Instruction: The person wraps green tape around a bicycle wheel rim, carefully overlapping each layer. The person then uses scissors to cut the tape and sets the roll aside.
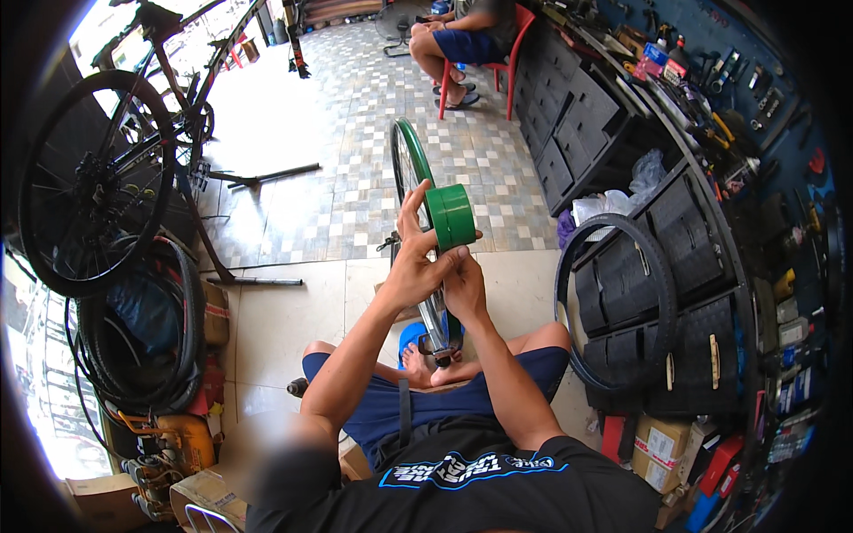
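A wide roll of glossy green tape point(451, 216) is held up in front of me at the middle of the view. My left hand point(412, 265) supports it from the left and below, some fingers stretched upward and one fingertip showing past the roll's right side. Directly under the roll, my right hand point(465, 286) pinches at its lower edge beside my left thumb; whether a loose tape end lies in the pinch is hidden. Behind both hands stands a spoked bicycle wheel with a green rim point(410, 147), held upright by a metal stand point(432, 324) between my legs.
A loose black tyre point(665, 302) leans against dark drawers point(573, 133) on the right, below a tool-covered bench. A bicycle point(98, 182) hangs at left above stacked tyres point(178, 346). Another person point(462, 40) sits on a red chair point(518, 62) farther back.
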